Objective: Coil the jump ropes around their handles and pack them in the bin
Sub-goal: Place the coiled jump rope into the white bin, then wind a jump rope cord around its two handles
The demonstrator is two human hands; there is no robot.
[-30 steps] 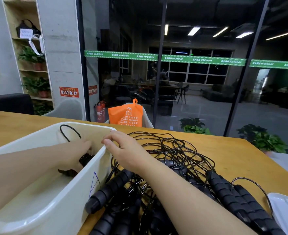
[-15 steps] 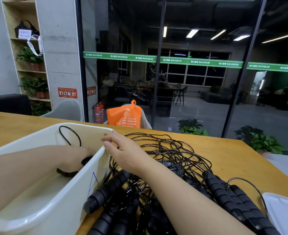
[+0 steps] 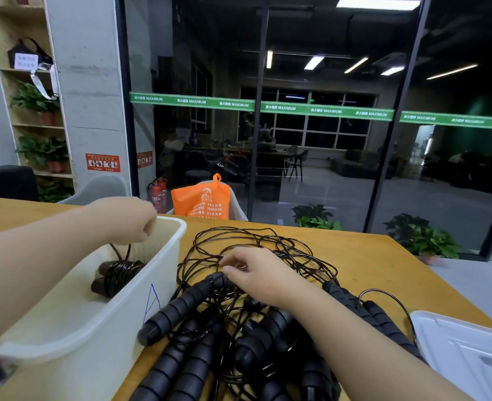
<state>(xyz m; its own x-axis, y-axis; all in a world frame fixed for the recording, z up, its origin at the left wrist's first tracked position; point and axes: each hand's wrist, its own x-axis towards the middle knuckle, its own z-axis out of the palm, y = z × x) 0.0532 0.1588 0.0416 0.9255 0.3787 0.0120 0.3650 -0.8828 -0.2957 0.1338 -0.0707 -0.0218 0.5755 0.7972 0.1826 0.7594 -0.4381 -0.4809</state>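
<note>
A white bin (image 3: 163,273) stands at the left of the wooden table. Inside it lies one jump rope (image 3: 117,274), its cord coiled round both black handles. My left hand (image 3: 129,219) hovers over the bin's far end with curled fingers. A loop of that cord rises to just under it, and I cannot tell whether the hand holds it. To the right of the bin lies a tangled pile of jump ropes (image 3: 268,250) with ribbed black handles (image 3: 181,308). My right hand (image 3: 256,276) rests on the pile and pinches a thin cord beside a handle's top end.
A white bin lid (image 3: 467,354) lies at the table's right front corner. Beyond the table's far edge stand chairs, one with an orange bag (image 3: 201,201), then a glass wall. Potted plants (image 3: 424,238) sit on the floor at the right.
My left hand has lifted out of the bin, off the coiled rope. My right hand has moved from the bin's rim to the pile and closed its fingertips on a cord.
</note>
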